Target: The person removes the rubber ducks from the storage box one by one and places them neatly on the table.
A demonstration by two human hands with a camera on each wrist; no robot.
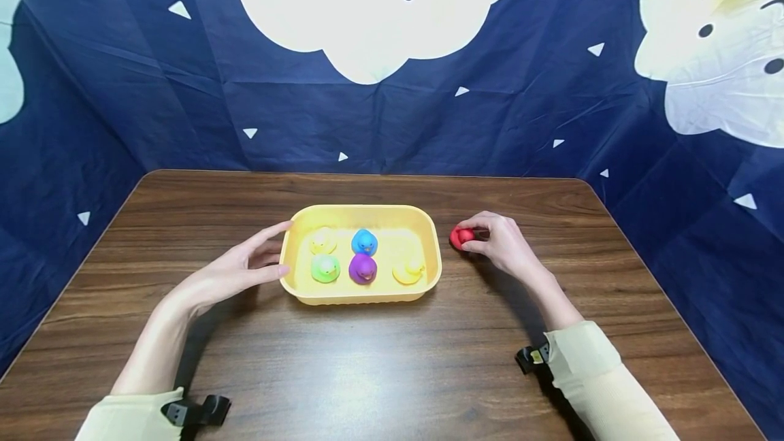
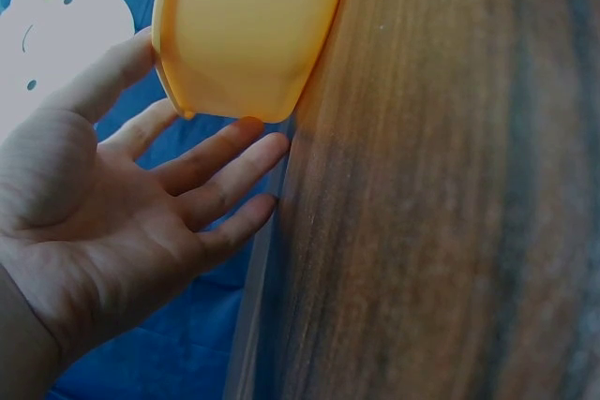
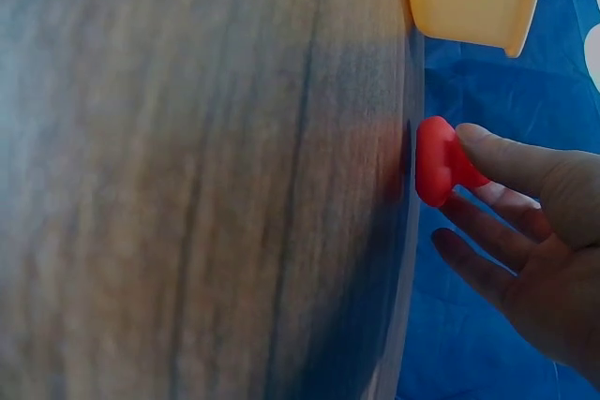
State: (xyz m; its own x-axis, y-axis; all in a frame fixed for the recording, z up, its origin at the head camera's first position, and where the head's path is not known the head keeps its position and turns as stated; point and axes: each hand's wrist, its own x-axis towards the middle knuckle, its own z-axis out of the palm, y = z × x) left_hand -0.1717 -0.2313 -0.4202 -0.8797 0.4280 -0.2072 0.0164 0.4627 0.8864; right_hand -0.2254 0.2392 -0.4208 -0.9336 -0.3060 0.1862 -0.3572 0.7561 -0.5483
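A red rubber duck [image 1: 462, 237] is pinched between the thumb and fingers of my right hand [image 1: 499, 242], just right of a yellow plastic tub [image 1: 361, 297]. In the right wrist view the red duck [image 3: 434, 161] is close over the wooden table. My left hand [image 2: 122, 170] rests its fingertips against the tub's left end, fingers relaxed and spread. Inside the tub sit a blue duck [image 1: 364, 242], a purple duck [image 1: 363, 269], a green duck [image 1: 325, 268] and two yellow ducks, one at the back left [image 1: 323, 241] and one at the front right [image 1: 408, 270].
The brown wooden table [image 1: 367, 373] stretches in front of the tub and to both sides. Behind it hangs a dark blue cloth [image 1: 380, 121] with white clouds and small triangles. Black wrist cameras sit at both sleeve cuffs.
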